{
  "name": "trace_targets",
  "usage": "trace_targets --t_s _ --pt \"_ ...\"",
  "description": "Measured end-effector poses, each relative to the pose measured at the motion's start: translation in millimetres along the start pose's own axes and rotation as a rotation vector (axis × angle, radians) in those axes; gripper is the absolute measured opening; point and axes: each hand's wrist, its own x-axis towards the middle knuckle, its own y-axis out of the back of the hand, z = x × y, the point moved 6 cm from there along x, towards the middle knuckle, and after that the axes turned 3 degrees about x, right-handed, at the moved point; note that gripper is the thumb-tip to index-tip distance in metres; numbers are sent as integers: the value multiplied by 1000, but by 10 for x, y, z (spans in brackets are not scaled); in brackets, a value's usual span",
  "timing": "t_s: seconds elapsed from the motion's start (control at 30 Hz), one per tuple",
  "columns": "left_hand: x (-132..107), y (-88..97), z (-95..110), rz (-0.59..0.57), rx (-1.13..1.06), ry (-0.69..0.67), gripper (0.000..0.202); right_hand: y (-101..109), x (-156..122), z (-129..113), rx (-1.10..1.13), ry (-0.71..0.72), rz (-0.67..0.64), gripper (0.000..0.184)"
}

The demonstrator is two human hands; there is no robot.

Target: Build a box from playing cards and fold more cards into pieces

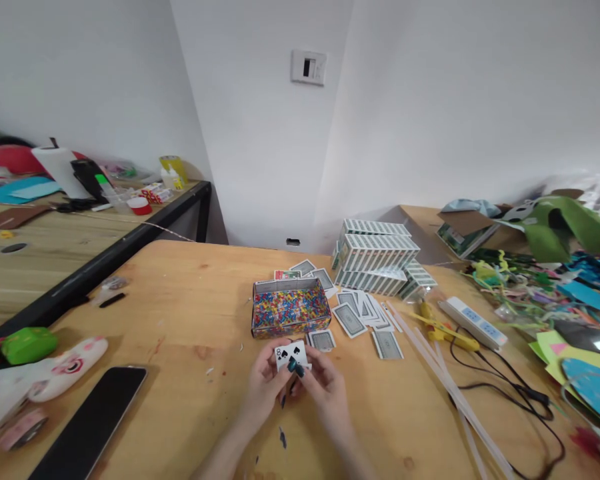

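Eight-of-spades card (291, 355): gripped by my left fingers (273, 373) and right fingers (320, 375), just before the patterned box (290, 308), already walled; loose cards (363, 312) lie unused right of it.

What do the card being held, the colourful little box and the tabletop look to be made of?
The card looks like thin coated paper stock: a smooth white face with printed spades. The box seems to be cardboard, with straight folded walls under a multicoloured print. The tabletop appears to be light wood or veneer, matte, with grain and knots showing.
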Motion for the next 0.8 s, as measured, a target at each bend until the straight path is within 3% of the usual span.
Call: trace_targets --t_s 0.23,0.5,0.8 --pt "-37 -70 55 -56 31 -30 44 79 43 55 -16 5 37 22" --pt "8 -48 -45 6 77 -18 30 79 43 21 -33 13 58 26" --pt "21 -33 -74 62 108 41 31 93 49 51 -98 -36 93 31"
